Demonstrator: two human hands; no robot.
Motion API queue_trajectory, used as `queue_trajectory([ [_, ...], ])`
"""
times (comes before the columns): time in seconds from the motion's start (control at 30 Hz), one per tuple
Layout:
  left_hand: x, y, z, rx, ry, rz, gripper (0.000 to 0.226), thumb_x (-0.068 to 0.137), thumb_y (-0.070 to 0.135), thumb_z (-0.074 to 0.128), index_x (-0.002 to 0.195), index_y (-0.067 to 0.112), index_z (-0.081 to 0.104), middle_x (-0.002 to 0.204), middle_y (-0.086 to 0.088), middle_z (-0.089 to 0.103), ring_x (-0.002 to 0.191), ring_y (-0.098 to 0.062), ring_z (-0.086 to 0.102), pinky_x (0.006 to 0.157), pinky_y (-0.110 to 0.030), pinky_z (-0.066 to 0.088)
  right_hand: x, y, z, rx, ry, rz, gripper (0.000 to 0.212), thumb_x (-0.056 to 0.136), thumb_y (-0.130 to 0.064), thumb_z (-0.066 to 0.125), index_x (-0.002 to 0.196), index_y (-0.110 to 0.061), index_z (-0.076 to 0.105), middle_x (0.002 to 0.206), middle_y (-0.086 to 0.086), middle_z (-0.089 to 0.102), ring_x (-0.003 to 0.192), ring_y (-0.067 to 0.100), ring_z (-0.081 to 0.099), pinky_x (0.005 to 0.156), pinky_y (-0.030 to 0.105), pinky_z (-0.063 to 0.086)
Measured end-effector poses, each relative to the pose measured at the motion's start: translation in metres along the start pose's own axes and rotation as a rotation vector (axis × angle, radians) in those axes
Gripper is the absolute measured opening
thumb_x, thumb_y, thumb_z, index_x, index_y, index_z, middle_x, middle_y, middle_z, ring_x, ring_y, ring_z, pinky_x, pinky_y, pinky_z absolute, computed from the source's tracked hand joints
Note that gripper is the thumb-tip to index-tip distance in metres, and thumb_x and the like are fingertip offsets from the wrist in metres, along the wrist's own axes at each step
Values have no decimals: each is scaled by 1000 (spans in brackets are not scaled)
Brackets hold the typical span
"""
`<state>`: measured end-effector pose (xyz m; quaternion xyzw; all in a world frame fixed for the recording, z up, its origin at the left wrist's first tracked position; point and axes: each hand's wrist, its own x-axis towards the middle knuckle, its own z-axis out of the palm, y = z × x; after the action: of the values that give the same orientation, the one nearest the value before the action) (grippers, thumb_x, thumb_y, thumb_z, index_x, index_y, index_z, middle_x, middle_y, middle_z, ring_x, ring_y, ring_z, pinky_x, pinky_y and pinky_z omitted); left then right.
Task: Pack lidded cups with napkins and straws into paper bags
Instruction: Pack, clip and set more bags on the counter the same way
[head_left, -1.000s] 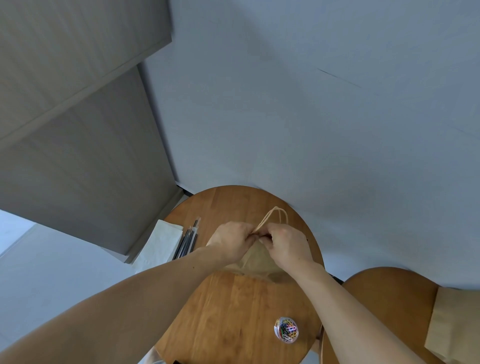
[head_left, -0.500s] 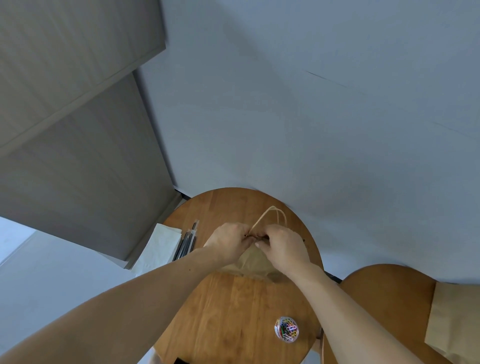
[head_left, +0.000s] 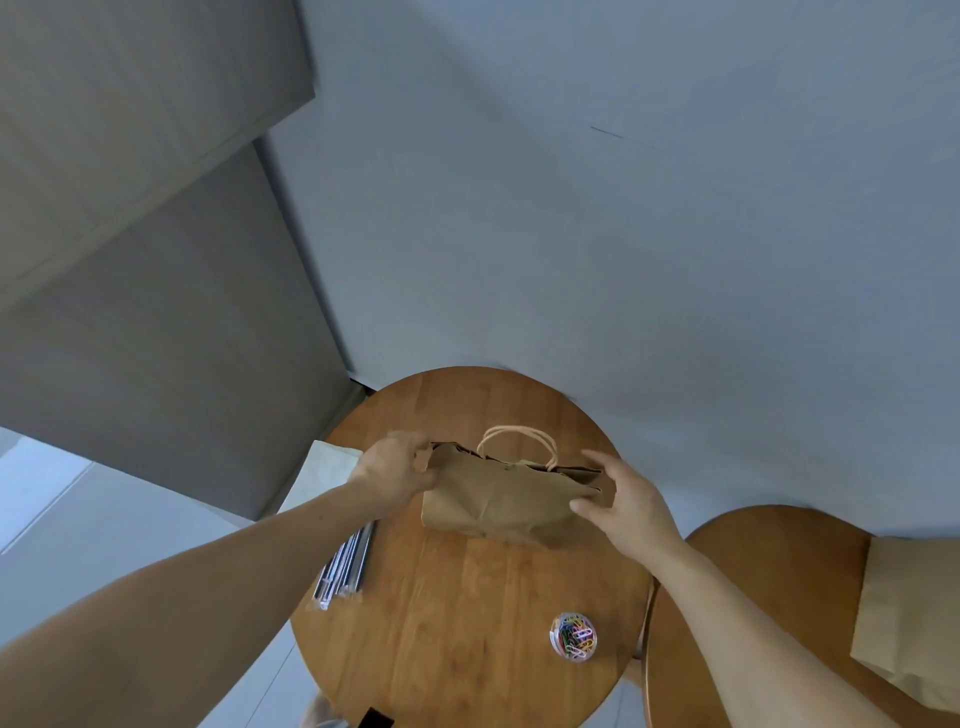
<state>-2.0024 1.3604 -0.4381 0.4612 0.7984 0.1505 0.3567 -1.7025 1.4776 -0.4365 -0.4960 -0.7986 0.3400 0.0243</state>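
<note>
Gripping paper bag (head_left: 498, 504) at mouth edges: left hand (head_left: 392, 473), right hand (head_left: 631, 506); table (head_left: 467, 623) centre.

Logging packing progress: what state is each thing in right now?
paper bag: upright on table, top pressed nearly flat.
left hand: grips bag's left top corner.
right hand: holds bag's right top corner.
straws: lying bundled at table's left edge.
napkins: flat stack beyond straws.
clip tub: upright, holding clips.
</note>
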Motion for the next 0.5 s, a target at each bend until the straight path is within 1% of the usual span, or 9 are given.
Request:
queue_trajectory([
  [0.07,-1,4,1,52,6,3,28,88,24,61,116,22,67,108,0,63,95,-18,59,79,-34,52,0,6,9,62,-81,72,38,92,-35,66,128,-31,57,113,-18,65,77,-8,64,71,13,49],
  [0.1,-3,6,1,82,7,7,25,91,23,59,114,22,68,105,0,62,93,-18,59,78,-34,52,0,9,14,58,-83,79,28,94,-35,63,121,-28,61,101,-19,67,71,-10,64,63,10,45],
  [0.13,-5,7,1,108,8,12,23,93,23,57,113,21,68,103,-1,62,92,-19,59,75,-33,50,0,12,18,49,-62,80,21,95,-36,61,113,-26,64,90,-21,67,70,-12,63,60,11,44],
  [0.2,-14,7,0,123,29,22,17,96,25,54,107,22,66,97,2,60,90,-19,58,68,-30,42,-1,12,24,53,24,79,18,96,-40,57,102,-25,66,73,-21,67,71,-14,62,59,17,46],
  [0.27,-26,6,-4,72,62,28,11,97,25,54,97,28,64,86,10,58,85,-16,58,63,-28,38,-5,8,26,84,111,67,16,95,-46,55,94,-33,64,70,-23,66,70,-13,62,56,19,43],
  [0.33,-38,7,-14,-26,104,23,20,97,25,55,82,36,60,75,15,57,76,-11,56,60,-26,39,-8,-3,24,155,174,51,14,95,-51,52,89,-41,61,77,-30,65,69,-10,63,57,20,44],
  [0.4,-50,12,-29,-132,137,14,29,97,25,57,71,38,56,68,14,57,69,-10,55,63,-29,43,-9,-22,17,266,240,52,12,95,-53,51,89,-46,58,75,-23,68,65,-1,66,57,24,49],
  [0.43,-56,14,-37,-177,145,10,28,96,26,58,70,37,59,68,11,59,68,-12,56,66,-31,45,-10,-34,14,332,271,55,10,95,-51,52,91,-45,59,70,-16,69,60,3,66,55,25,51],
  [0.5,-68,18,-56,-267,161,9,17,97,29,59,82,27,68,77,0,68,75,-21,64,75,-37,52,-12,-63,5,475,335,51,7,98,-40,55,95,-36,60,64,-6,69,53,10,65,49,24,51],
])
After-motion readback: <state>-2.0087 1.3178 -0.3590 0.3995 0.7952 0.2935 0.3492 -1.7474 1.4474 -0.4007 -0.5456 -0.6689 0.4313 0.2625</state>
